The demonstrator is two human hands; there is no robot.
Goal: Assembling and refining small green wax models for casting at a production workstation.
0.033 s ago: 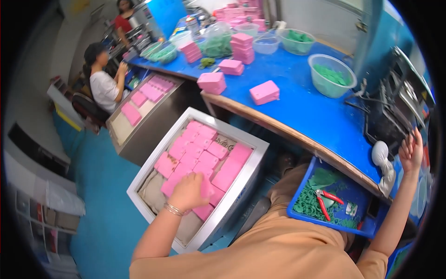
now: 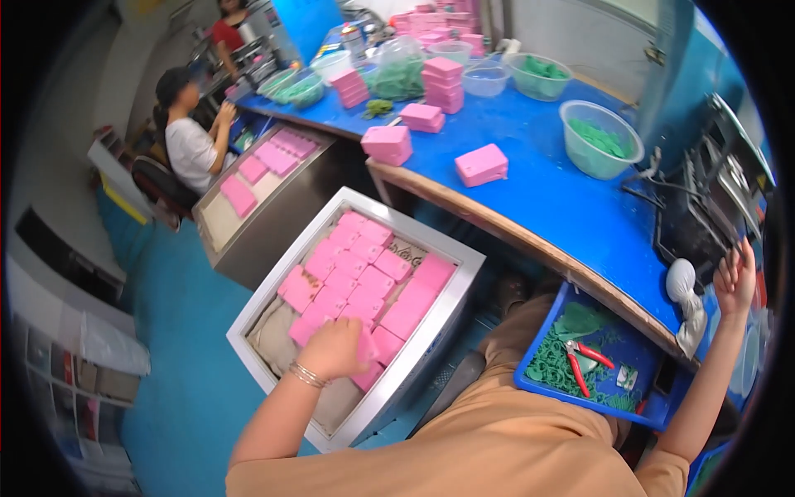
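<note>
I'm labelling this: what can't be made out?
Head view:
- Grip of left hand on pink block: partly hidden by the hand.
- Bottom of white bin: under blocks and beige lining.
- Whether right hand touches black machine: too small.
- Head of person in red: partly cut by upper edge.

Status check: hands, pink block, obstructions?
Left hand at pink block, grip unclear. Right hand raised by black equipment, nothing visibly held. Block inside white box, other pink blocks crowding close.

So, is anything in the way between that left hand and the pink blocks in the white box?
Nothing visible: the left hand is right at the pink blocks, and the white box is open on top, with no lid between them.
</note>
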